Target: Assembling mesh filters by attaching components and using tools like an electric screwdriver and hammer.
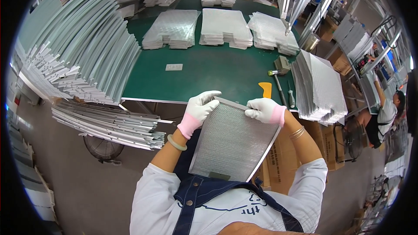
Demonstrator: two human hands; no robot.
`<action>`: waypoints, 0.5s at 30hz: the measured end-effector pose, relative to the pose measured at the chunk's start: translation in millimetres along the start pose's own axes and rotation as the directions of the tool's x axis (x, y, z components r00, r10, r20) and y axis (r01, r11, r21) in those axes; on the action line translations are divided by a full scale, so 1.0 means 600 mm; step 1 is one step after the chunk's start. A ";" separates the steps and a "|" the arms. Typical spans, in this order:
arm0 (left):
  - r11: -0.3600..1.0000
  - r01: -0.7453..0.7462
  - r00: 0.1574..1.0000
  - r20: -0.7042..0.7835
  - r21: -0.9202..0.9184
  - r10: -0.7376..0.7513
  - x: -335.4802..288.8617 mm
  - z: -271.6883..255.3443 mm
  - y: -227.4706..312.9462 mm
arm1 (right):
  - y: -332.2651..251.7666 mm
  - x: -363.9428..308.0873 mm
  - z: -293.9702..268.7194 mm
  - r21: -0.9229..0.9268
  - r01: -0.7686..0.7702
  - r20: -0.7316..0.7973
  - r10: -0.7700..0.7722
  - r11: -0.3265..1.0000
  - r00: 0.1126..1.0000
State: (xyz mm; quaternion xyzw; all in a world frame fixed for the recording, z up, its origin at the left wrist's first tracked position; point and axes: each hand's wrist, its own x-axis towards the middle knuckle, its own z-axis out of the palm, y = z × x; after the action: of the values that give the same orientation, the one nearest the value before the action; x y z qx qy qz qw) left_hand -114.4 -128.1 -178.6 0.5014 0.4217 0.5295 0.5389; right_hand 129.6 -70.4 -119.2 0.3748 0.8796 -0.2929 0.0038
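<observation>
The left hand (199,108) and right hand (263,110) are gripping the framed mesh panel (233,143) at eleven and one o'clock; its long axis (apparently) is slanting toward seven.

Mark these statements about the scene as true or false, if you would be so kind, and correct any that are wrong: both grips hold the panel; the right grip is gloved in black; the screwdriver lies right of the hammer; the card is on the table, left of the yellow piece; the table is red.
1. The left grip and right grip both hold the panel. True.
2. The right grip is gloved in black. False: its glove is white with a pink cuff.
3. The screwdriver lies right of the hammer. True.
4. The card is on the table, left of the yellow piece. True.
5. The table is red. False: it is green.
</observation>
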 end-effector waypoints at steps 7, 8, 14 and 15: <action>0.999 0.032 0.996 0.079 0.032 -0.035 0.004 -0.008 0.004 | -0.010 0.044 0.029 0.059 0.108 -0.074 -0.103 0.992 0.992; 0.999 0.029 0.997 0.074 0.033 -0.032 0.004 -0.012 0.002 | -0.009 0.050 0.030 -0.067 0.109 -0.095 -0.115 0.992 0.989; 0.998 0.068 0.990 0.124 0.017 -0.069 0.006 -0.027 -0.002 | -0.033 0.037 0.046 -0.303 0.108 -0.186 -0.170 0.947 0.968; 0.996 0.068 0.983 0.173 -0.059 -0.057 0.008 -0.031 -0.008 | -0.028 0.040 0.043 -0.304 0.108 -0.185 -0.170 0.947 0.968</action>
State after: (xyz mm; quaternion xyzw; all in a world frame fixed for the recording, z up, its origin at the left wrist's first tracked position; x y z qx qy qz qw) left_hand -131.5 -121.1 -185.3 0.5137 0.3723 0.4807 0.6053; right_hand 95.8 -76.9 -137.4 0.3356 0.9329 -0.1185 -0.0542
